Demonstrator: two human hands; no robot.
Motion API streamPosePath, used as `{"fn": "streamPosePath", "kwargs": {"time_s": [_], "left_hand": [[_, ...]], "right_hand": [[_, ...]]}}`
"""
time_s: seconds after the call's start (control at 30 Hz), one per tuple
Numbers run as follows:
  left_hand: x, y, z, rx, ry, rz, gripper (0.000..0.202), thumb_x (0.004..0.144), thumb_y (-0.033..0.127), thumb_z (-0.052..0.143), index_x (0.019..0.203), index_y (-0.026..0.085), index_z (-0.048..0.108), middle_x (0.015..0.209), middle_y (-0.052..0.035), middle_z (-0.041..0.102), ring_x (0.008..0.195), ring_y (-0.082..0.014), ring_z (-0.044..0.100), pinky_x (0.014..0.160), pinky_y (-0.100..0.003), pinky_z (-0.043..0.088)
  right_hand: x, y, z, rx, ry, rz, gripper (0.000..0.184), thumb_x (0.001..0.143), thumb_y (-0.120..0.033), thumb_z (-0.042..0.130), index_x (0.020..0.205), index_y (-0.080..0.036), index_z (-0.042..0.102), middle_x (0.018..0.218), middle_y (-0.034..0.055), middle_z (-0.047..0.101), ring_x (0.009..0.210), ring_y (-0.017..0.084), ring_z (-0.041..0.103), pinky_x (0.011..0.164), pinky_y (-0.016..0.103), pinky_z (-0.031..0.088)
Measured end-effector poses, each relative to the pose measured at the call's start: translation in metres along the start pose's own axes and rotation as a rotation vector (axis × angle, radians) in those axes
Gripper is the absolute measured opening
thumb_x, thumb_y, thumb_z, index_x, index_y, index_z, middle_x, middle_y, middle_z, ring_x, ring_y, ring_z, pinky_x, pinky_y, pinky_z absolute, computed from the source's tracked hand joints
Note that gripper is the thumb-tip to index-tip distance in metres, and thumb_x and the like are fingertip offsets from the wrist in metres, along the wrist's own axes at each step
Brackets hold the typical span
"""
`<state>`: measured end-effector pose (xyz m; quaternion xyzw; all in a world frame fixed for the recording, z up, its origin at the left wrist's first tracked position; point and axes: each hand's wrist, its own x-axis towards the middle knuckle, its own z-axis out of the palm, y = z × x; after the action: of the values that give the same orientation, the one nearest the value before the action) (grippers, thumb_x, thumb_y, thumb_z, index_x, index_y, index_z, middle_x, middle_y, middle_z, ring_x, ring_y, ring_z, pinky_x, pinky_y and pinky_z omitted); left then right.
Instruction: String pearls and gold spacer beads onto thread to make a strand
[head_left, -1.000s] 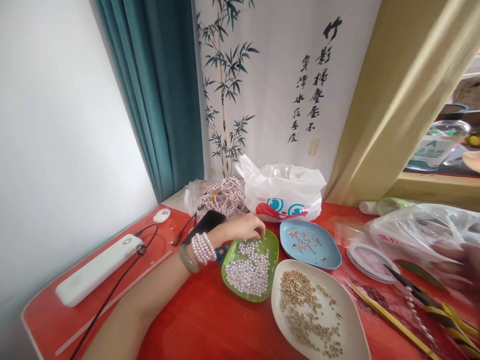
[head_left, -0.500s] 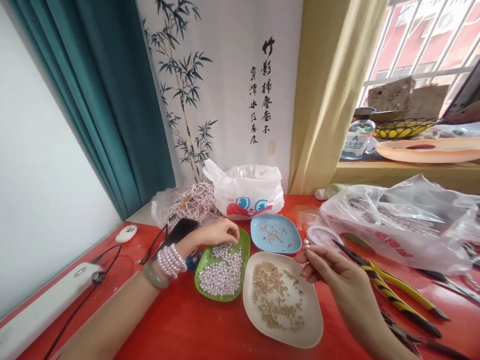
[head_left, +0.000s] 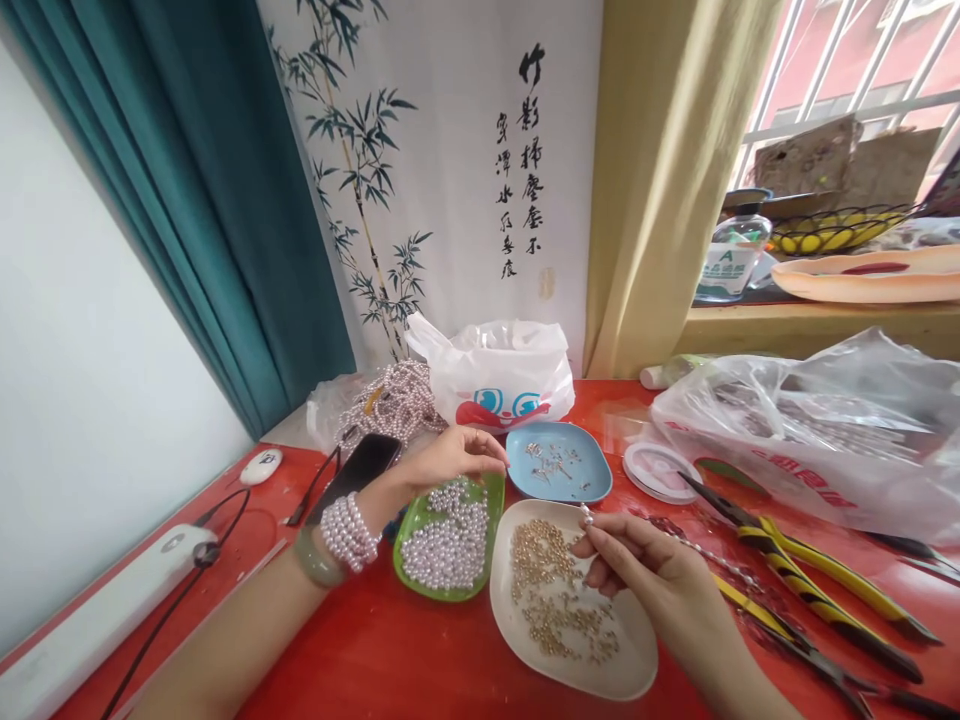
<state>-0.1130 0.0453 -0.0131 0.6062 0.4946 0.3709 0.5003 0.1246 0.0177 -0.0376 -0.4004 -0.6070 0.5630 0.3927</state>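
Observation:
My left hand (head_left: 461, 458), with pearl bracelets (head_left: 349, 532) and a pale green bangle on its wrist, hovers over the far edge of the green tray (head_left: 405, 575) of pearl beads (head_left: 448, 545). Its fingers are pinched together; anything between them is too small to make out. Above the cream tray (head_left: 570, 677) of gold beads (head_left: 541, 550), my right hand (head_left: 637, 560) pinches small pearl beads (head_left: 586, 514) between thumb and forefinger. The blue tray (head_left: 600, 480), holding small metal pieces (head_left: 551, 462), lies just beyond both hands.
Yellow-black pliers (head_left: 810, 580) and other tools lie to the right, near a clear plastic bag (head_left: 817, 430) and a white spool (head_left: 660, 472). Behind the trays stand a white bag (head_left: 502, 375) and heaped bead strands (head_left: 394, 405). A phone (head_left: 364, 470) and power strip (head_left: 112, 600) are left.
My left hand has lifted from the beads and moved right to the green tray's far edge. My right hand has come left and lower over the cream tray, still pinching its beads.

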Motion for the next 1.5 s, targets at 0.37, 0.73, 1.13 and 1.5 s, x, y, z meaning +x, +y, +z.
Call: {"fn": "streamPosePath", "kwargs": {"time_s": [0.37,0.73,1.13,1.5], "left_hand": [[-0.009,-0.006,0.059,-0.637,0.106,-0.154,0.022,0.058,0.013,0.074,0.078,0.011,0.064,0.074,-0.0022,0.061,0.062,-0.0057,0.055,0.057,-0.016,0.044],[-0.010,-0.004,0.061,-0.651,0.139,-0.132,0.017,0.057,0.013,0.074,0.072,0.012,0.065,0.069,-0.0006,0.062,0.063,-0.0066,0.057,0.056,-0.015,0.045],[-0.010,0.000,0.062,-0.629,0.177,-0.104,0.016,0.058,0.010,0.073,0.070,0.011,0.063,0.068,-0.0005,0.060,0.060,-0.0058,0.055,0.057,-0.016,0.046],[-0.012,0.005,0.062,-0.457,0.218,-0.034,0.012,0.058,0.015,0.073,0.067,0.013,0.066,0.067,-0.0004,0.062,0.062,-0.0075,0.055,0.059,-0.019,0.045]], "right_hand": [[-0.011,0.005,0.006,-0.187,-0.064,-0.012,0.020,0.076,-0.033,0.048,0.065,-0.018,0.055,0.055,0.0004,0.061,0.046,0.012,0.056,0.043,0.020,0.042],[-0.010,0.005,0.006,-0.152,-0.082,-0.007,0.017,0.077,-0.030,0.047,0.068,-0.018,0.054,0.058,0.0000,0.061,0.047,0.010,0.056,0.046,0.020,0.043],[-0.009,0.007,0.004,-0.183,-0.087,-0.006,0.014,0.076,-0.025,0.045,0.069,-0.017,0.054,0.059,-0.0001,0.060,0.047,0.008,0.053,0.042,0.017,0.039],[-0.008,0.007,0.005,-0.187,-0.093,0.017,0.013,0.074,-0.024,0.044,0.067,-0.017,0.052,0.056,-0.0002,0.057,0.045,0.008,0.049,0.040,0.018,0.036]]}}
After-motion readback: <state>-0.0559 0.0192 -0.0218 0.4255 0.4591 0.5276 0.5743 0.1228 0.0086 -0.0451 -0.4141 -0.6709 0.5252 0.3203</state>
